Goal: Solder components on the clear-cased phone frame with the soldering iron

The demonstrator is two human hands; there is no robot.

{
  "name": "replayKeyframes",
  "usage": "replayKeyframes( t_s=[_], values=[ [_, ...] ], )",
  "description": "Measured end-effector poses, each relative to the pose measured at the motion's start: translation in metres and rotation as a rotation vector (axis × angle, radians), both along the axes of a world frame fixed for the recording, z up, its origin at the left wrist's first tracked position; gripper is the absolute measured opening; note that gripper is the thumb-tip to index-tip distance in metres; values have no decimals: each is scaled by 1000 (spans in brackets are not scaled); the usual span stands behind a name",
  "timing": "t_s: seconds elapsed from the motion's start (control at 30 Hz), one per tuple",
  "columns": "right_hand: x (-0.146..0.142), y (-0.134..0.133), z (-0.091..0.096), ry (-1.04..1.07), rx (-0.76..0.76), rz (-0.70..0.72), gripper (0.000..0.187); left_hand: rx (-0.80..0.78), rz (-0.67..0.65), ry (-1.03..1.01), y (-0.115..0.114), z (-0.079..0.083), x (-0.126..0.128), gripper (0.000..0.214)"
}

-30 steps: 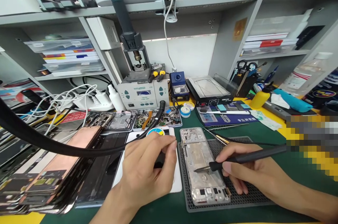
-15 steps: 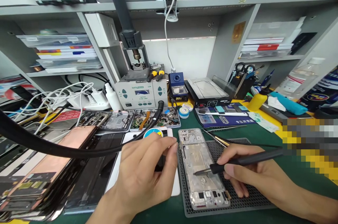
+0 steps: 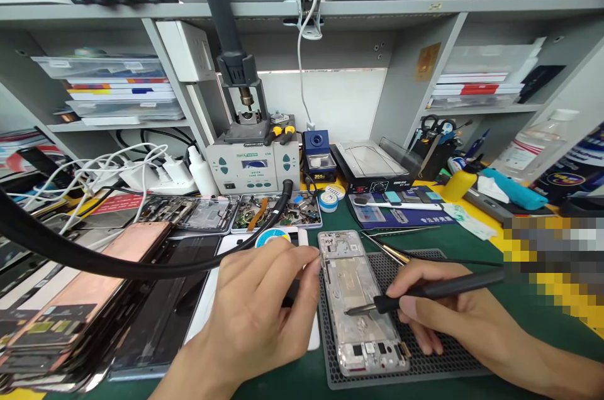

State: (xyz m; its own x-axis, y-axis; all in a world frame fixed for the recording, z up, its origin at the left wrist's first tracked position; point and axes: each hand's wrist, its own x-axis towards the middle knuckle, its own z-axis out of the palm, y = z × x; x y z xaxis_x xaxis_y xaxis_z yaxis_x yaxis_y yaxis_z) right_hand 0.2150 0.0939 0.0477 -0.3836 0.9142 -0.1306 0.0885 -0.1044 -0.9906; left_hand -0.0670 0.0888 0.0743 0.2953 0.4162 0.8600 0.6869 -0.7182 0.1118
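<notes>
Slightly nearer the phone frame [image 3: 352, 277] than a second before, the left hand [image 3: 268, 309] hung over the white panel [image 3: 207, 305], its thumb and index tips brought close together; I could not tell whether they met or held anything thin. The right hand [image 3: 446, 309] pinched the black tool [image 3: 455, 287] between thumb and fingers, its tip at the frame's middle, though contact was unclear. The frame lay flat on the left part of the mat [image 3: 443, 362], between the hands
</notes>
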Motion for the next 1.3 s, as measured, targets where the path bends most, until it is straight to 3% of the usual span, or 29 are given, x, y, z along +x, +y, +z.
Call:
replayKeyframes(
  t_s=[0.4, 0.83, 1.03, 1.13, 1.23, 1.3],
  values=[
    [2, 0, -1, -39, 21, -25, 35, -12, 6, 18, -2, 0, -1, 11],
    [8, -2, 0, -3, 90, -37, 26, -31, 5, 41, 0, -2, -1, 12],
    [16, -1, 3, -83, 138, -28, 21, -28, 1, 40, 0, -1, -2, 10],
    [15, -7, 2, -253, 419, 8, 5, -42, 14, 38, -1, 0, -2, 12],
    [12, -15, 0, -300, 867, 7, 27, -39, 10, 31, -2, 1, -3, 13],
    [14, -18, -3, -294, 1015, 40, 33, -51, 9, 35, -2, 1, -4, 13]
  ],
)
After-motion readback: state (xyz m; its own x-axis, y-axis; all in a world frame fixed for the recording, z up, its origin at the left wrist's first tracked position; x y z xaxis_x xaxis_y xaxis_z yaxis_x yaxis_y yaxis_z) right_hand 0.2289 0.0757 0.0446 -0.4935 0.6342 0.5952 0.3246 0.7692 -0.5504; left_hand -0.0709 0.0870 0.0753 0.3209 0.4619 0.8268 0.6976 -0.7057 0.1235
